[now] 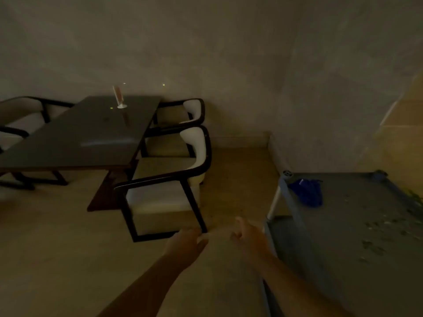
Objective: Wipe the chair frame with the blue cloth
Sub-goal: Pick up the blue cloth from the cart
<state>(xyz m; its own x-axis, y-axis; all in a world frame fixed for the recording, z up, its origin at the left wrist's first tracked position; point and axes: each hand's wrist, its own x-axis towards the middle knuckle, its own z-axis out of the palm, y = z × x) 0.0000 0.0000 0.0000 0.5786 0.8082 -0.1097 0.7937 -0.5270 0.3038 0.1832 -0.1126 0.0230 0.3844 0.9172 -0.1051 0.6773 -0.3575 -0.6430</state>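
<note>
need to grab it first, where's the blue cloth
In the head view the blue cloth lies on the right, at the far left corner of the grey cart shelf, beyond the right hand.

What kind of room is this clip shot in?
Probably a dim dining area: a dark table flanked by cushioned armchairs, with a cleaning cart holding the blue cloth.

I look into a dim room with plain beige walls [229,53] and a pale tiled floor [57,259]. A dark rectangular glossy table [80,138] stands far left, against the wall. At near right sits a grey cart shelf with a blue rim [343,236].
</note>
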